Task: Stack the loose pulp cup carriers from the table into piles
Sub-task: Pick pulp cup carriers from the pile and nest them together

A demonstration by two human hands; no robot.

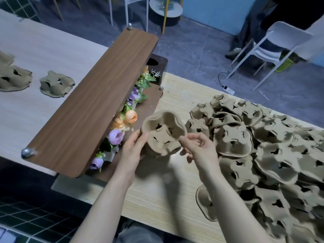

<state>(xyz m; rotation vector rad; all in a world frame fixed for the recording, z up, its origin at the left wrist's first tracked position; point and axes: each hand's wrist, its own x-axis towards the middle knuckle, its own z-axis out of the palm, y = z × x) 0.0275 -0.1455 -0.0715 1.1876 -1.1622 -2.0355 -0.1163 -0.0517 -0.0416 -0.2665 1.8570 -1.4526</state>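
A small stack of brown pulp cup carriers (pixel 162 133) is held above the table, open side facing me. My left hand (pixel 134 149) grips its left side from below. My right hand (pixel 198 149) pinches its lower right rim between thumb and fingers. To the right, a big heap of loose carriers (pixel 273 155) covers the wooden table (pixel 163 190). Two carrier piles (pixel 56 83) (pixel 12 76) stand upside down on the pale table at the far left.
A brown wooden shelf (pixel 98 102) with metal bolts runs diagonally between the two tables, with artificial flowers (pixel 126 121) under it. A white chair (pixel 273 46), a cable with a power strip (pixel 228 89) and a round stool (pixel 165 7) are on the grey floor beyond.
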